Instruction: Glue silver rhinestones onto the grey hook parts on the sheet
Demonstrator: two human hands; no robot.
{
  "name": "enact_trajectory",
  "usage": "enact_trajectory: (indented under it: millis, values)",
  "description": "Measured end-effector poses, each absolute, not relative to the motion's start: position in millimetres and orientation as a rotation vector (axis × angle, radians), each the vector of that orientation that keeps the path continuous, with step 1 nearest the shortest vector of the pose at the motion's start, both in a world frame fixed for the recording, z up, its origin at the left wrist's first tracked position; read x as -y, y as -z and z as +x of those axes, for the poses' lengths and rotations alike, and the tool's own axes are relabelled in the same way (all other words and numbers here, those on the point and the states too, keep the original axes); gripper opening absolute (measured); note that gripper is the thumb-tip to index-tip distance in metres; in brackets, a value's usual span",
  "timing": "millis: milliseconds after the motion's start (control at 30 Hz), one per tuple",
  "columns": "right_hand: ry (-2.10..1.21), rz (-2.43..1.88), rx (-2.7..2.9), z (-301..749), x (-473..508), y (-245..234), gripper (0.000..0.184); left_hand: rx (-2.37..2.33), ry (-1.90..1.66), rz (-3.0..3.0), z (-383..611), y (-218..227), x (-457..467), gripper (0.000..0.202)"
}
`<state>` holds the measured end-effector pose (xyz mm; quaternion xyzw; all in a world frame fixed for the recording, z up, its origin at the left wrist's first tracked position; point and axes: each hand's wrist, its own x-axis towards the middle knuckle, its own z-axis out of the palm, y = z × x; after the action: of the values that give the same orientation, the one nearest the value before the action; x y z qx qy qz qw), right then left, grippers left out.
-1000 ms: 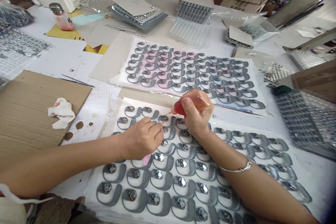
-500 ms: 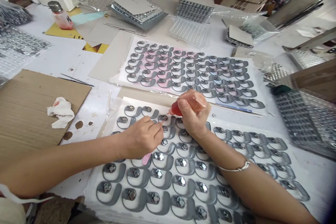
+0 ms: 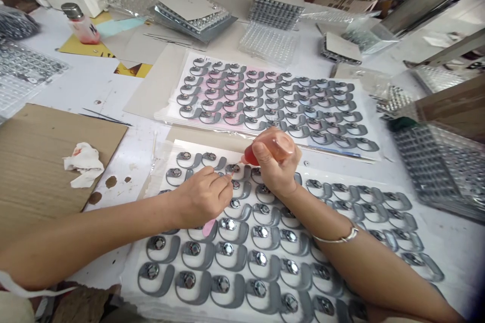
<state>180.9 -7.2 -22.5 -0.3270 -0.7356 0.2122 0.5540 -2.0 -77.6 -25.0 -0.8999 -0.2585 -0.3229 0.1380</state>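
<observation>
My right hand (image 3: 278, 166) is closed around a small soft squeeze bottle (image 3: 275, 145) of red liquid, its nozzle pointing left and down at a ring-shaped piece with a shiny round metal top (image 3: 232, 167). Close beside that piece, my left hand (image 3: 206, 197) pinches a thin pink stick (image 3: 208, 227). The stick's broad flat end shows below the palm, and its slim tip is by the fingertips. Under both hands, a white sheet (image 3: 223, 144) carries rows of these grey curved pieces with metal tops. Some are hidden by my hands and forearms.
Beyond lies a second sheet (image 3: 191, 58) with similar rows. On the left are cardboard (image 3: 34, 161), crumpled stained tissue (image 3: 84, 164), a cotton swab (image 3: 154, 144) and a metal-capped jar (image 3: 81, 25). Stacked clear trays (image 3: 428, 161) stand at the right; dark tweezers (image 3: 106, 117) lie near the cardboard.
The whole view has shifted slightly, so things sit a little further left. Both hands keep their grips and stay at the same ring-shaped piece.
</observation>
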Motion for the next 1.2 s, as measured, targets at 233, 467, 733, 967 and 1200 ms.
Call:
enact_trajectory:
  millis: [233,467,733,967,1200]
  values:
    - [-0.439,-0.781,1.758,183,6,23,0.022,0.742,0.925,-2.625,-3,25,78,0.017]
    - [-0.384,-0.757,1.791,184,9,19,0.017,0.752,0.905,-2.64,-4,23,78,0.014]
    - [-0.307,-0.714,1.848,185,11,15,0.015,0.749,0.884,-2.657,-5,24,78,0.018]
    - [-0.321,-0.672,1.847,183,14,10,0.015,0.755,0.888,-2.684,-6,22,77,0.02]
    - [-0.337,-0.628,1.878,183,16,10,0.011,0.753,0.961,-2.712,-6,22,76,0.022]
